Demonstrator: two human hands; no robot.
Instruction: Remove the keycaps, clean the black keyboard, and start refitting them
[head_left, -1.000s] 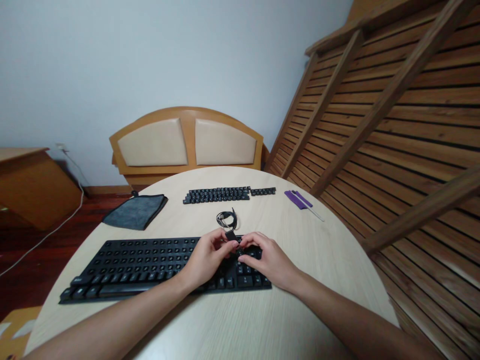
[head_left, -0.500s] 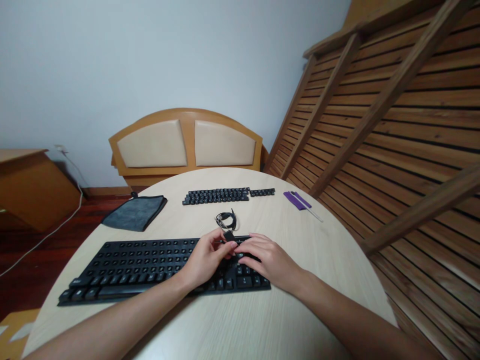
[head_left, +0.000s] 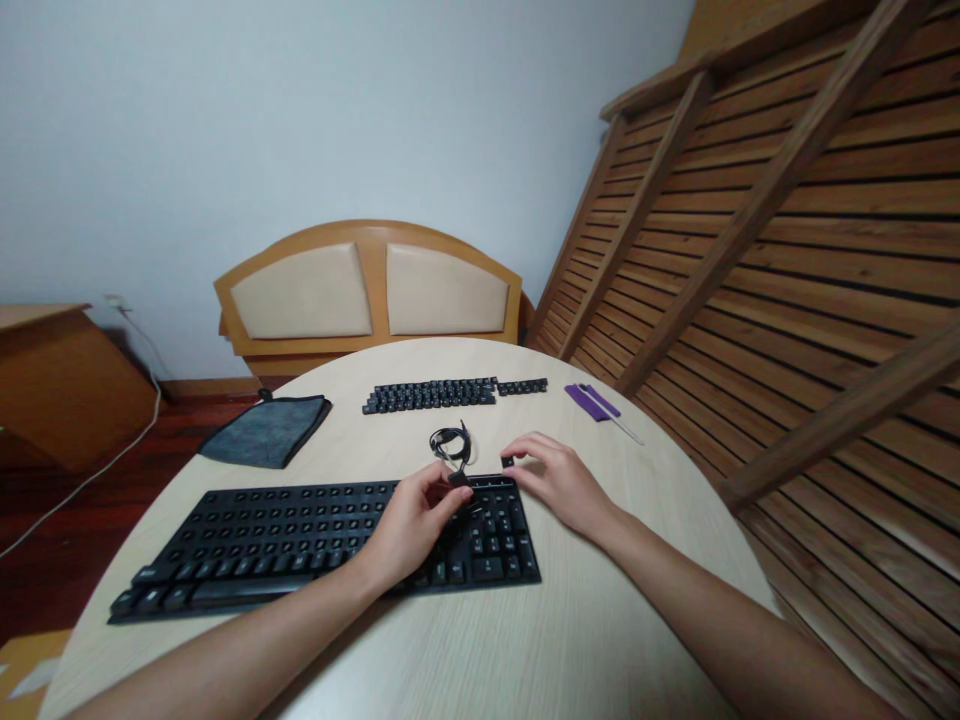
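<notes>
A black keyboard point(head_left: 300, 530) lies on the table in front of me, with many of its keycaps off on the left and middle part. Over its right half, my left hand point(head_left: 416, 520) pinches a small black keycap puller point(head_left: 459, 481); its thin wire end points down toward the keys. My right hand point(head_left: 555, 475) is beyond the keyboard's upper right corner, with a black keycap point(head_left: 508, 462) between thumb and fingers. Behind the keyboard is its coiled black cable point(head_left: 452, 440).
Rows of loose keycaps point(head_left: 431, 395) are lined up farther back, with a shorter keycap row point(head_left: 523, 386) beside them. A grey cloth point(head_left: 266, 432) lies at the left. To the right are a purple cloth point(head_left: 592, 402) and a thin white-handled brush-like tool point(head_left: 622, 428).
My right hand has moved right and away from the keys, carrying a keycap off the keyboard. My left hand stays nearly in place with the keycap puller.
</notes>
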